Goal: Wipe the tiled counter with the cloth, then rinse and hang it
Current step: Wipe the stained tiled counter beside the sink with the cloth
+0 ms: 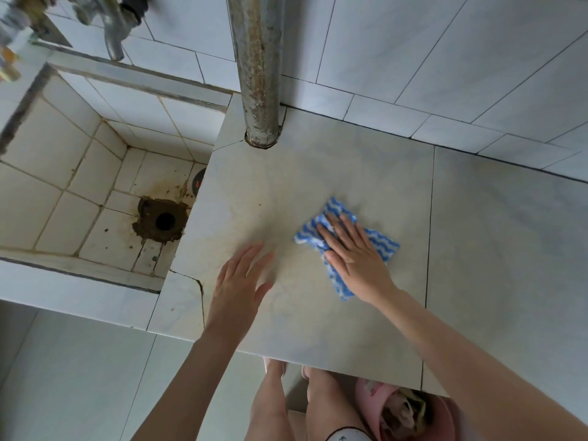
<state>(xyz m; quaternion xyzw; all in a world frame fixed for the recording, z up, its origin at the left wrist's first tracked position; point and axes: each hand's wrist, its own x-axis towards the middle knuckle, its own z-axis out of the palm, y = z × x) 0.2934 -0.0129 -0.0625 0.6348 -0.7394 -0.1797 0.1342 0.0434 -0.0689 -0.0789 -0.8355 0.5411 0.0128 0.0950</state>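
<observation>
Flatly, right hand point(356, 253) presses cloth point(337, 208) on tiled counter point(318, 167) (sink point(41, 198) left).

A rusty pipe point(259, 90) blocks the counter's point(318, 173) back-left corner; rightward lies open.

Bare forearms point(203, 361), white dark-edged garment point(345, 436)

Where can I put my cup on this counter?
On the counter, the big tile right of the cloth, from back wall to front edge, is bare. So is the patch between the pipe and the cloth. The middle is crowded: the right hand presses the cloth, and the left hand is beside it.
</observation>
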